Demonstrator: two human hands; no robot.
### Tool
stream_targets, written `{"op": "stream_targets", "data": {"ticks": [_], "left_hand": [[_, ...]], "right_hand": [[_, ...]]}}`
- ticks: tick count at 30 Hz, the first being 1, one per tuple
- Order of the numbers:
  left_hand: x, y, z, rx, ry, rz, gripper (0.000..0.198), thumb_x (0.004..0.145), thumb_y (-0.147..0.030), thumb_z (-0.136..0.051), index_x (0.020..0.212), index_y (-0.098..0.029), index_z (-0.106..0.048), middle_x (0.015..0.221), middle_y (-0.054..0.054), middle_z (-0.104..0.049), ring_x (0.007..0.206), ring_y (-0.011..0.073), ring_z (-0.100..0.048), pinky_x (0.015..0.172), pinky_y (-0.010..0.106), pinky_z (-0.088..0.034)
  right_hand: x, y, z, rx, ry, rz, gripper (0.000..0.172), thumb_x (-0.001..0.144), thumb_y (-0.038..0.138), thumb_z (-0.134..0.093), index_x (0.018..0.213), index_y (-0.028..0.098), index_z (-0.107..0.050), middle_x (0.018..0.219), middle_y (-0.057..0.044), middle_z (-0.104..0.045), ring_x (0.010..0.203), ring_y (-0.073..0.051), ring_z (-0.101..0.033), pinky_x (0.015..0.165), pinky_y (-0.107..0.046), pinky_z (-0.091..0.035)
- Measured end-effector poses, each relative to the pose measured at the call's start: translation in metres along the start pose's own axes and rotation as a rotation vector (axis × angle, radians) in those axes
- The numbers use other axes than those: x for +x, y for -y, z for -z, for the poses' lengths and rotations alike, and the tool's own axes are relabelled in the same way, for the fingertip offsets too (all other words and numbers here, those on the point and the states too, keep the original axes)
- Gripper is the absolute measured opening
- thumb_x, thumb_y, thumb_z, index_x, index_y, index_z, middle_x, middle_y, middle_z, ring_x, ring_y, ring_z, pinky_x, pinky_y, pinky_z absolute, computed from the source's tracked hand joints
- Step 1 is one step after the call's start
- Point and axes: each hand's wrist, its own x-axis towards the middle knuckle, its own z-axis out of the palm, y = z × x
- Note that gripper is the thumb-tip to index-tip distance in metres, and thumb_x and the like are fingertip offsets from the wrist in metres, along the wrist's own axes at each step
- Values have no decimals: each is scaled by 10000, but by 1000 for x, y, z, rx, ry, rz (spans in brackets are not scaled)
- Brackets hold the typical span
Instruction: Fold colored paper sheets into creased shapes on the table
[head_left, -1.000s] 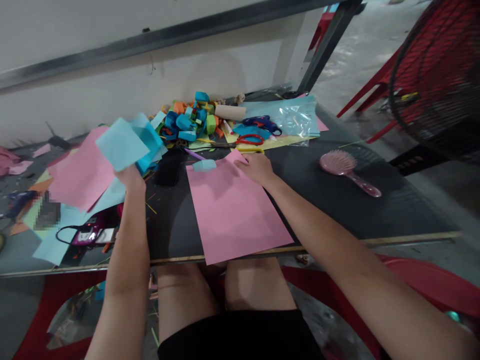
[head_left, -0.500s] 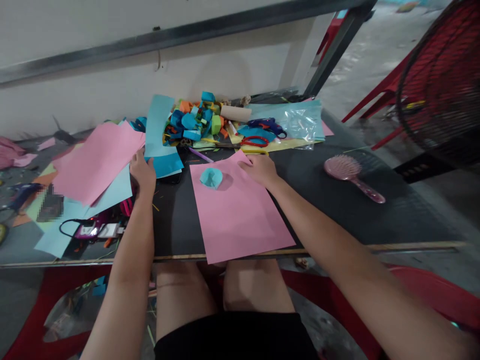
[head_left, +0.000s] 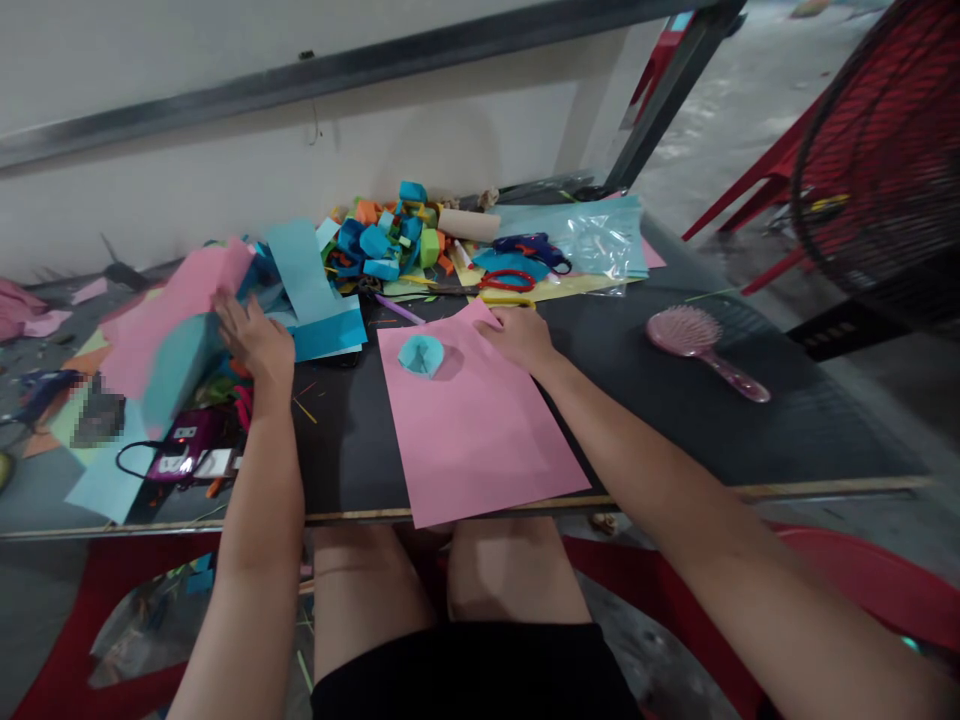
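Flat on the black table, centre of the frame: a pink sheet, smooth and uncreased, turned slightly, with its lower edge hanging over the near table edge above the knees. On its upper left part, a small crumpled light-blue paper piece, roundish, casting a soft shadow.

Right hand palm down on the upper right corner of the pink sheet, fingers loosely apart and pointing to the left of the frame, pinning the paper rather than pinching it; nothing clasped.

Left hand at the left of the frame, palm down, fingers spread on a loose stack of pink and blue sheets; blurred there, so impossible to say whether any sheet is gripped at its edge.

Just beyond the right hand, red-handled scissors. Further up, a heap of folded coloured paper bits, a cardboard tube and a blue glue gun. To the right of the frame, well apart from the sheet, a pink hairbrush. Lower left, below the stack, a small purple device
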Motion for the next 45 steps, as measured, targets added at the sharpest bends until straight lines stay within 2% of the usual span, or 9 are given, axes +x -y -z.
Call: {"op": "stream_targets", "data": {"ticks": [8,12,15,18,22,25,29,35,45], "left_hand": [[6,12,20,68,-55,201,436,853,-116,-528,1287,-85,-536,1559,206,-335,1486,347,-223,1176,579,-210],[9,19,25,174,32,308,412,858,-293,-638,1222,-107,-586,1545,196,-341,1453,404,-229,1116,645,-171],[13,21,28,303,181,393,676,727,-491,-767,1262,-126,-570,1552,225,-321,1454,433,-209,1092,639,-177],[19,20,30,410,261,469,744,630,-520,-820,1226,-140,-586,1416,251,-495,1351,437,-394,1044,603,-216],[20,17,30,475,171,492,563,782,-270,-672,1308,-168,-498,1105,155,-699,1055,337,-640,1006,524,-229],[17,16,28,461,109,401,563,786,-133,-560,1342,-166,-469,1032,123,-718,983,289,-666,1005,465,-244],[10,11,28,395,76,203,318,832,-157,-459,1073,-100,-659,1057,174,-699,986,292,-644,1040,461,-255],[-8,-35,33,184,-49,-72,398,891,-169,-385,1198,-146,-638,1222,166,-641,1115,315,-584,1110,527,-221],[-57,-81,-3,-46,274,-678,376,1003,-288,-331,1098,-245,-692,1080,106,-706,981,234,-664,992,433,-392]], "right_hand": [[0,-2,0,2,14,-4,340,889,431,-534,645,196,-509,697,-44,-595,660,-159,-468,562,-288,-206],[0,-1,1,-4,19,-8,342,890,431,-531,641,198,-495,691,-40,-588,651,-156,-459,556,-289,-206],[0,-1,1,-5,25,-17,346,889,435,-530,639,199,-487,681,-36,-580,641,-154,-452,553,-287,-206],[0,-1,1,-8,20,-11,349,888,440,-534,641,200,-485,689,-36,-582,651,-156,-458,555,-287,-207],[1,-1,1,-13,23,-13,356,891,443,-540,639,201,-472,687,-35,-579,652,-157,-460,552,-287,-207],[0,-1,1,-15,21,-10,358,892,437,-545,634,199,-472,681,-37,-575,655,-158,-467,552,-290,-203],[0,0,2,-9,26,-8,343,895,432,-540,648,196,-513,701,-44,-592,665,-164,-486,557,-289,-212],[0,2,4,-33,46,-9,318,909,430,-538,702,191,-574,734,-59,-619,697,-183,-520,566,-288,-225],[1,-3,1,-39,51,8,321,914,455,-518,814,182,-656,779,-79,-651,714,-203,-552,559,-288,-227]]}}
